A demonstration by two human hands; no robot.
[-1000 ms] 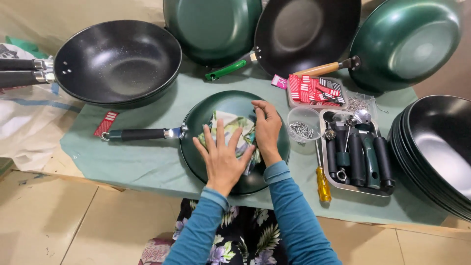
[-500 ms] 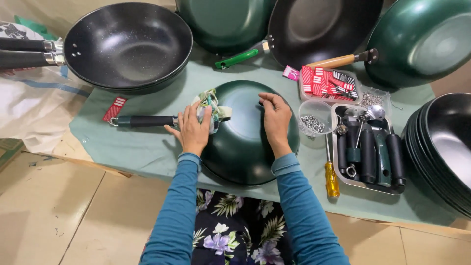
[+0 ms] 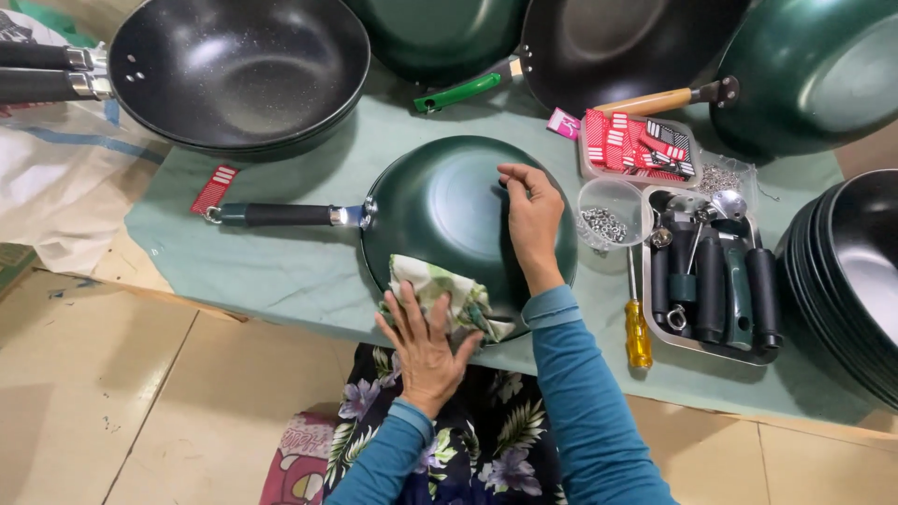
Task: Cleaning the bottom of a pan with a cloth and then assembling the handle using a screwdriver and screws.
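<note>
Upturned green wok [image 3: 449,210] lying bottom-up on the pale green cloth [image 3: 281,271]. Left hand [image 3: 426,341] spread flat, pressing a patterned rag [image 3: 444,297] against the wok's near rim. Right hand [image 3: 531,220] resting loosely curled on the dome, grasping nothing. Just right of that hand, a clear cup of screws [image 3: 606,213]; beyond, a yellow screwdriver [image 3: 638,327].

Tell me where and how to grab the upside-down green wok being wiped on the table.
Take the dark green wok by its straight black handle, coming from the left. The handle juts out level over the pale green cloth with bare space around it, while the smooth dome offers no grip and both the left hand and right hand rest on it.
</note>
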